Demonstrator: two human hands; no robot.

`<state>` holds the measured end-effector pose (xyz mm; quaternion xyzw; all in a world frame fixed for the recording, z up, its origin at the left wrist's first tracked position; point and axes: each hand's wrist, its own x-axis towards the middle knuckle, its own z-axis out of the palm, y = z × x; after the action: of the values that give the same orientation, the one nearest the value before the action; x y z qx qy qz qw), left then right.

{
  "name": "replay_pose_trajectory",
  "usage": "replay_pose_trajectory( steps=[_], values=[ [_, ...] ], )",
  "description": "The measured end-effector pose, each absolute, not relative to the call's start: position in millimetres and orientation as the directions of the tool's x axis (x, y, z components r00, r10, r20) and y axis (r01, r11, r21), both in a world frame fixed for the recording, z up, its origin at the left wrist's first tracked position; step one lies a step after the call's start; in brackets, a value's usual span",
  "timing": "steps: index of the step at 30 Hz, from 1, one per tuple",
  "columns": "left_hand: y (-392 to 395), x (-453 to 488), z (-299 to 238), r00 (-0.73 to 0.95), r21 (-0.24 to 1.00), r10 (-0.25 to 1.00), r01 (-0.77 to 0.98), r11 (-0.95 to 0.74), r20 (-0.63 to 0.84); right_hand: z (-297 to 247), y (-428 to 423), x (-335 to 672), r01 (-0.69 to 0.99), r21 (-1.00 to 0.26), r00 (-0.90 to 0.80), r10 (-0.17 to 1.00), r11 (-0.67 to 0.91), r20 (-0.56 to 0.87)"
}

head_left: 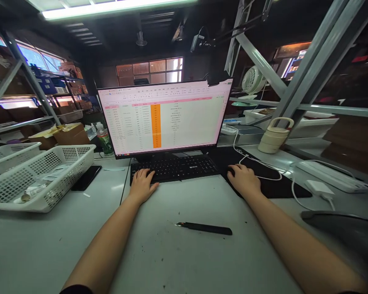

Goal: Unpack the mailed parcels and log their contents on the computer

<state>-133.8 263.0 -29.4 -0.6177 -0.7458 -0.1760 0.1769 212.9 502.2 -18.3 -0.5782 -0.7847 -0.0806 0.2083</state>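
My left hand (142, 185) rests at the left end of a black keyboard (178, 168), its fingers spread over the keys and the thumb out to the side. My right hand (244, 179) lies arched on the left part of a black mouse pad (282, 188), fingers bent down; whatever is under the palm is hidden. Behind the keyboard stands a monitor (190, 122) showing a spreadsheet with one orange column. Between my forearms a black utility knife (207, 228) lies on the table (184, 265), its tip pointing left.
White plastic baskets (76, 157) stand at left, beside a black phone (86, 178). A green bottle (103, 139) is by the monitor. On the right are a cream lidded cup (273, 136), a white power strip (334, 176), an adapter (320, 189) and loose white cables.
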Motion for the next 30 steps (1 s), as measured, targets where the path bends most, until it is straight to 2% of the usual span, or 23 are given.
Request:
replay_pose_trajectory(
  steps=[13,30],
  values=[
    [262.9,-132.7,-28.3,-0.190,0.047,0.863,0.981,0.191,0.468,-11.1,500.0,211.9,0.945,-0.143,-0.237,0.918,0.293,0.317],
    [261.6,-131.8,-26.1,-0.199,0.069,0.869,0.980,0.189,0.454,-9.3,500.3,209.4,0.955,-0.114,-0.236,0.933,0.275,0.272]
  ],
)
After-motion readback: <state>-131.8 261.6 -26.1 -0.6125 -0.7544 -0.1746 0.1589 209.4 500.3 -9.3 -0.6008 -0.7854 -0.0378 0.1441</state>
